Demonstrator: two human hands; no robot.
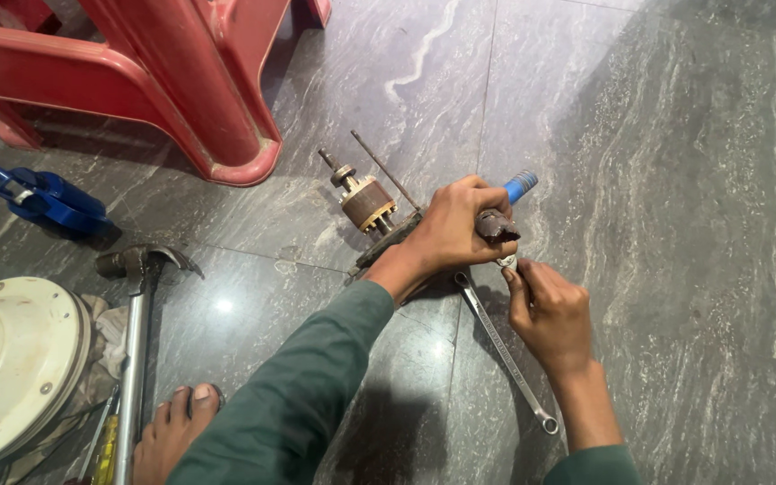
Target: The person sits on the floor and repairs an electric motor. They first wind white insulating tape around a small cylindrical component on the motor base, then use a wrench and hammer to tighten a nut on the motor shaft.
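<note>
The left hand has its fingers clamped around a dark rusty part with a blue-handled tool poking out above them. Just below, the right hand has its fingers pinched together on the head of a long wrench, which lies on the stone floor and meets the part. Judged from this, a firm left grip and a squarely seated wrench matter most. Left of the fingers lies a motor rotor; further left, a hammer. No containers show
</note>
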